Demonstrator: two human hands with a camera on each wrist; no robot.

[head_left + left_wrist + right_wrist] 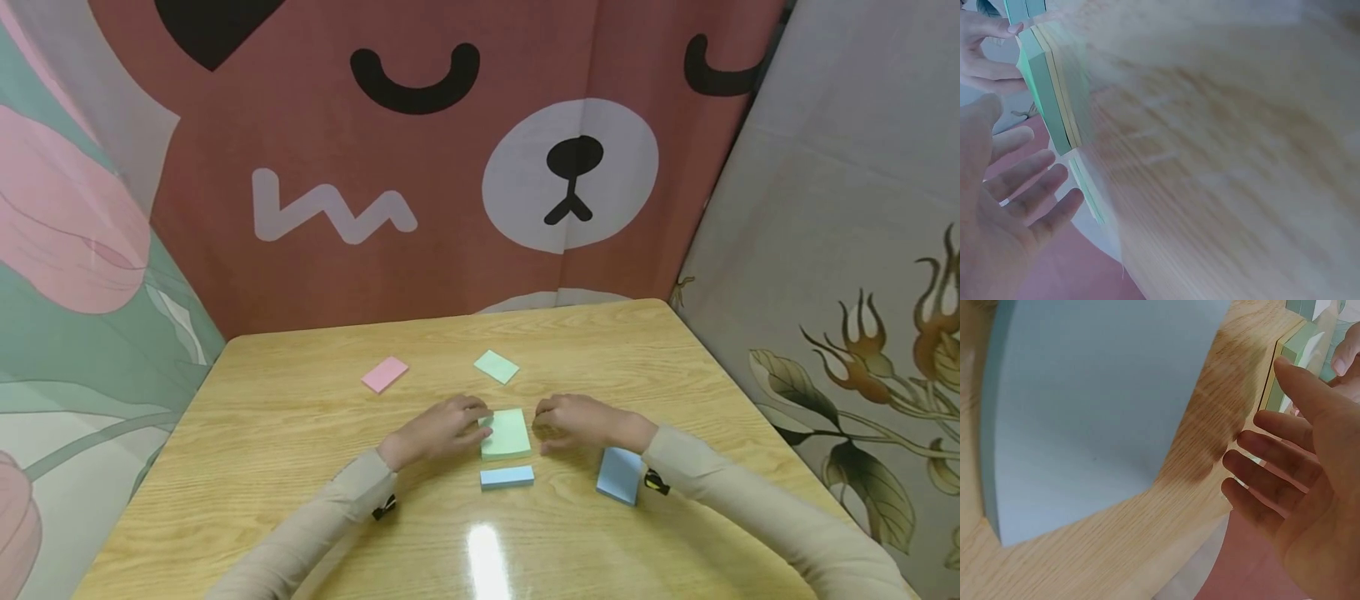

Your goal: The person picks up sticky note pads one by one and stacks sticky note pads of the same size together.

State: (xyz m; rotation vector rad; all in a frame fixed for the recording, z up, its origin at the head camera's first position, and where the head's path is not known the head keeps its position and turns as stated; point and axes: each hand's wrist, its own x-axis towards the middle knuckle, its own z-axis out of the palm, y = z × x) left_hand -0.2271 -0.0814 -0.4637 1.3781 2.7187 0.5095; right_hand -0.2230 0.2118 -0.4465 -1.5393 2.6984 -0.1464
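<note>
A square light-green sticky note pad (510, 435) lies mid-table between both hands; in the left wrist view, pale yellow layers show beneath the green part of the stack (1051, 94). My left hand (438, 429) is at its left side, the fingertips over or touching its left edge in the head view. In the left wrist view that hand's fingers (1029, 203) are spread and loosely bent. To the right of the pad, my right hand (581, 421) has relaxed fingers (1279, 469) and holds nothing. Whether its thumb touches the pad, I cannot tell.
A narrow blue pad (507, 477) lies just in front of the green one. Beneath the right wrist is a larger blue pad (619, 477). Farther back lie a pink pad (386, 375) and a small green pad (497, 367). Printed curtains (337, 275) border the wooden table (262, 417).
</note>
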